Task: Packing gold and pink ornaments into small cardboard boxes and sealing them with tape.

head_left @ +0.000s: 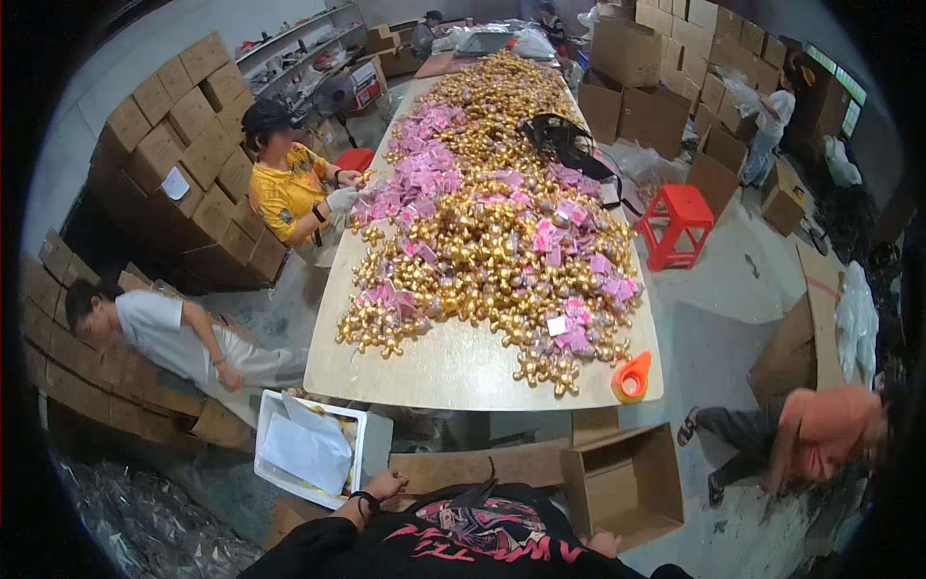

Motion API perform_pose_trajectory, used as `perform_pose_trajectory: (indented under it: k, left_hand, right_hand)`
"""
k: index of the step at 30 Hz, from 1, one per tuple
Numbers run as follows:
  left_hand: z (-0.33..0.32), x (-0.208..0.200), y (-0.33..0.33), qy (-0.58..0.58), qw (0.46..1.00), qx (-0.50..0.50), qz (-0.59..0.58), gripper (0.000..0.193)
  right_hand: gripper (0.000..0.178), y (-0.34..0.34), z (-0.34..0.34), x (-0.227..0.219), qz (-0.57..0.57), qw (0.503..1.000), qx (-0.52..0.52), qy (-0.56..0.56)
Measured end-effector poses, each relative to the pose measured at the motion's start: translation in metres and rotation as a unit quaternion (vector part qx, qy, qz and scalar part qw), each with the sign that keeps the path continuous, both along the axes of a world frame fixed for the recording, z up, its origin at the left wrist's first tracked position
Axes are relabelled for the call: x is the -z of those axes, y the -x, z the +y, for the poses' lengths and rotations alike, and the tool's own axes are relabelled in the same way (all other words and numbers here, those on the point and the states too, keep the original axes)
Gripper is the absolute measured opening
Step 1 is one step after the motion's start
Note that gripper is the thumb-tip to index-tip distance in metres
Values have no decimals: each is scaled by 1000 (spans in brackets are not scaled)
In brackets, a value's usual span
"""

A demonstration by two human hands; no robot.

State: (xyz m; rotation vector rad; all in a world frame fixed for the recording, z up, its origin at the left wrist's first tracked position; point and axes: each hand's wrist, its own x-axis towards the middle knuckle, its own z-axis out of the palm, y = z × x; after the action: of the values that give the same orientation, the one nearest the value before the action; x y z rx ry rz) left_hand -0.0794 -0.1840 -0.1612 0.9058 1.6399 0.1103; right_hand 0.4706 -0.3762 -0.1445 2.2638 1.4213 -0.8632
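My left hand (384, 485) rests with curled fingers on a brown wooden board (482, 467) just below the table edge, close to a white bin (359, 442) holding white bags. It holds nothing that I can see. My right hand (605, 543) is only partly visible at the rim of an open cardboard box (627, 482); its fingers are hidden. Ahead lies a long wooden table (453, 367) heaped with gold foil-wrapped pieces (482, 261) and pink paper slips (424, 174).
An orange tape dispenser (632, 378) sits at the table's near right corner. A red stool (677, 224) stands right of the table. People work at the left, the right and the far end. Stacked cardboard boxes (183, 135) line both sides.
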Motion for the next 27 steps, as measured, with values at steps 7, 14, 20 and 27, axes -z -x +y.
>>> perform_pose_trajectory:
  k: [7, 14, 20, 27]
  left_hand:
    - [41, -20, -26, -40, 990, 121, 61, 34]
    - [29, -30, 6, -8, 999, -30, 39, 37]
    - [-11, 23, 51, 25, 937, 42, 346, 37]
    - [6, 32, 37, 34, 957, 49, 285, 46]
  right_hand:
    - [40, 11, 154, -27, 196, 950, 155, -185]
    - [44, 12, 209, 16, 179, 959, 106, -193]
    - [44, 17, 224, 19, 167, 951, 113, -233]
    - [40, -9, 239, 50, 141, 975, 37, -167]
